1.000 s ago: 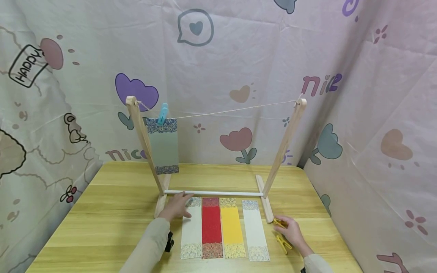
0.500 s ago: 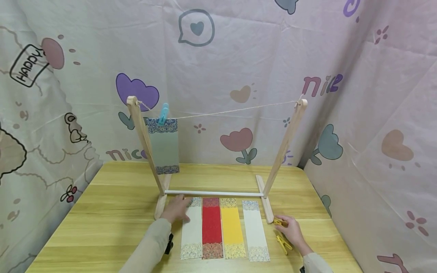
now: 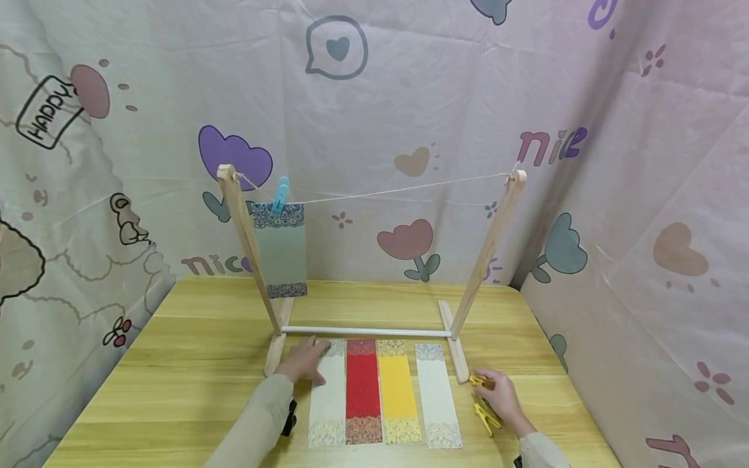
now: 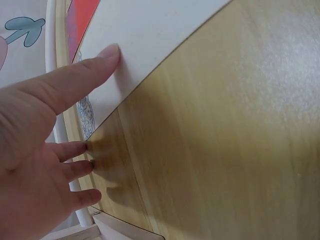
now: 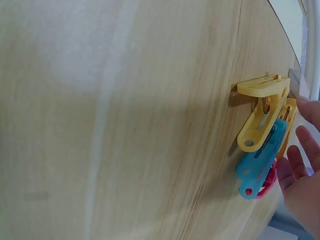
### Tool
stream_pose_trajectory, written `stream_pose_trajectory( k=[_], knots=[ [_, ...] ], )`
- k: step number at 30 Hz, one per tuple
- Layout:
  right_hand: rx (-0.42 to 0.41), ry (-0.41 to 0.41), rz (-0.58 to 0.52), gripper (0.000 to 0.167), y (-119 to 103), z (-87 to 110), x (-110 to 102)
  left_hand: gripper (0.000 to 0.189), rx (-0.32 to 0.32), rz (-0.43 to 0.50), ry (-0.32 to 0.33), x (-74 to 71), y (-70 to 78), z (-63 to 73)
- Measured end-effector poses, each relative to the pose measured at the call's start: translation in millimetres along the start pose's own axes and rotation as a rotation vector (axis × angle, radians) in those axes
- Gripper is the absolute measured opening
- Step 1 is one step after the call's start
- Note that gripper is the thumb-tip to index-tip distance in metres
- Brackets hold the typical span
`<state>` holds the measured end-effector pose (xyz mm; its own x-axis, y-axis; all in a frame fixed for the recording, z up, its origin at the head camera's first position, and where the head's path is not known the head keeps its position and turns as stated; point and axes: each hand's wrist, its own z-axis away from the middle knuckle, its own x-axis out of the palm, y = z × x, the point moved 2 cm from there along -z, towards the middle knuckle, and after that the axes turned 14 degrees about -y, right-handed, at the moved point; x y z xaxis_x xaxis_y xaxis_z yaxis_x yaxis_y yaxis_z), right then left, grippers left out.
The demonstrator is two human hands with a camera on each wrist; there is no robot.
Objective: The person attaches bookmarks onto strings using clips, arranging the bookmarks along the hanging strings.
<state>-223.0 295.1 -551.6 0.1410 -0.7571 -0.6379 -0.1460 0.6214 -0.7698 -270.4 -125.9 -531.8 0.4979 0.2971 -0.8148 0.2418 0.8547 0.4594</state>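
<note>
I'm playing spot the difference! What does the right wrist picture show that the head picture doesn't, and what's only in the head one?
Right wrist only: a loose blue clothespin and a red clothespin.
Head only: the left grip, red strip, yellow strip, and a hanging strip held on the string by another blue clothespin.
Both: the right grip, yellow clothespins, wooden tabletop and a white strip, just partly in the wrist view.

The leftmost white strip (image 3: 328, 402), patterned at both ends, lies flat; yellow clothespins (image 5: 256, 131) sit well rightward.
</note>
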Motion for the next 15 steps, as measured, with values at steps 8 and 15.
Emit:
stream_pose_trajectory(
  k=[8, 15],
  knots=[
    [0.023, -0.010, 0.028, 0.033, 0.8, -0.2, 0.3, 0.082, -0.006, 0.010, -0.020, -1.1, 0.6, 1.3],
    [0.035, -0.014, 0.042, 0.032, 0.9, -0.8, 0.8, 0.079, 0.009, -0.005, -0.004, -2.7, 3.6, 4.3]
  ],
)
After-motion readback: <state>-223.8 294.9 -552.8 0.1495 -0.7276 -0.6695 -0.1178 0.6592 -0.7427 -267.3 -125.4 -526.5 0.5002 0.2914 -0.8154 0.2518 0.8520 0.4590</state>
